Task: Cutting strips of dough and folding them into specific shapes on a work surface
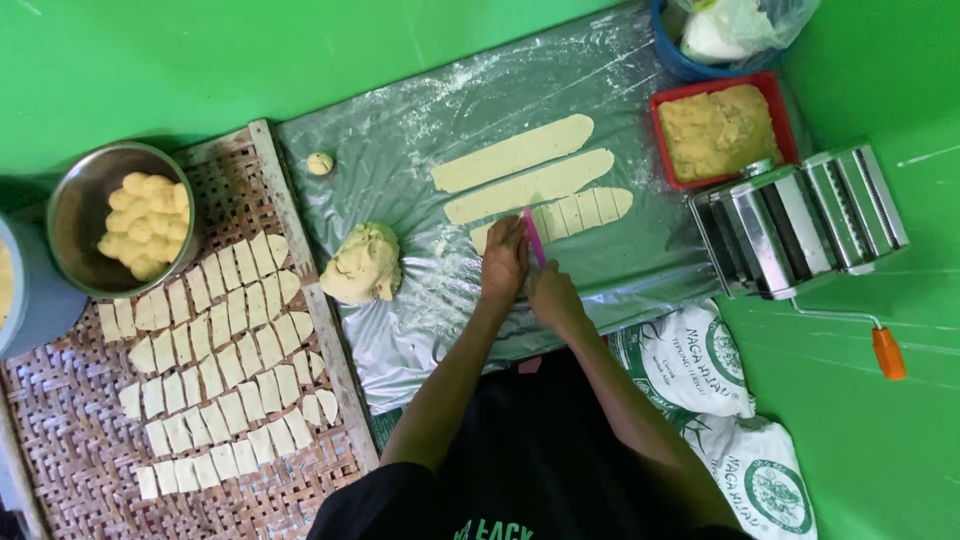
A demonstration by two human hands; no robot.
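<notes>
Three long strips of pale dough lie on a floured plastic sheet [420, 140]. The nearest strip [585, 210] is scored into small pieces at its right end. My left hand [503, 260] presses on the left part of that strip. My right hand [553, 293] grips a pink cutter [533, 235], its blade standing across the strip beside my left hand. The two other strips [515, 152] [530, 186] lie uncut just beyond.
A dough lump [362, 264] and a small dough ball [320, 163] sit on the sheet. A woven tray [70, 420] at left holds several cut pieces. Nearby stand a metal bowl [75, 215] of dough balls, a red tub [718, 130] of dough, a pasta roller [800, 220] and flour sacks [700, 355].
</notes>
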